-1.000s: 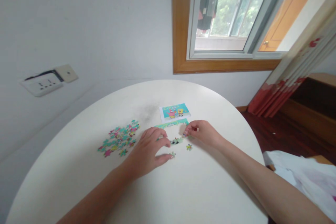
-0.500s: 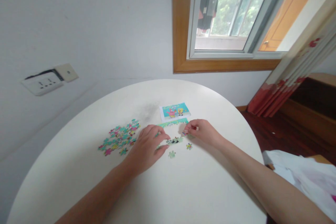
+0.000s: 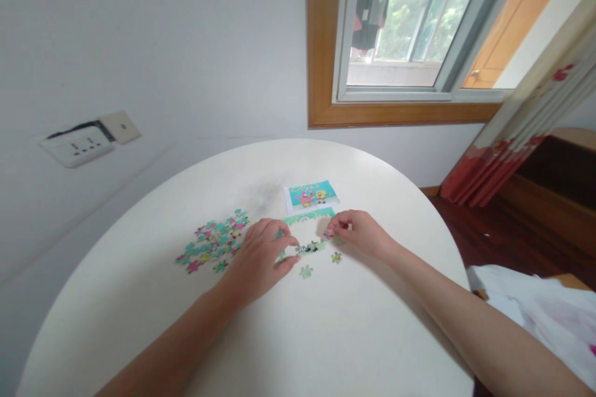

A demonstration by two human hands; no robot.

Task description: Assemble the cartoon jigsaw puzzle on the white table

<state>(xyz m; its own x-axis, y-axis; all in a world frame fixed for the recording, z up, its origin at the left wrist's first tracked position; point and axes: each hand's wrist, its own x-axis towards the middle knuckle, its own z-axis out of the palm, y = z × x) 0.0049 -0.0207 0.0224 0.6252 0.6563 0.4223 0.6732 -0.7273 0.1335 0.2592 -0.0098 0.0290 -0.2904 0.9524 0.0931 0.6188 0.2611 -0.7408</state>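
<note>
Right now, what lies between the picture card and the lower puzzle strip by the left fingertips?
A teal puzzle strip, then a bare patch of white tabletop; the head view shows it.

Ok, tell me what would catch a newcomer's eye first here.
The colourful puzzle pieces scattered left of the left hand stand out on the white table. A turquoise cartoon card draws the eye next, beyond and left of the right hand. The bright window shines at upper right.

Head-worn view, forward and down over table [image 3: 344, 329]
</note>
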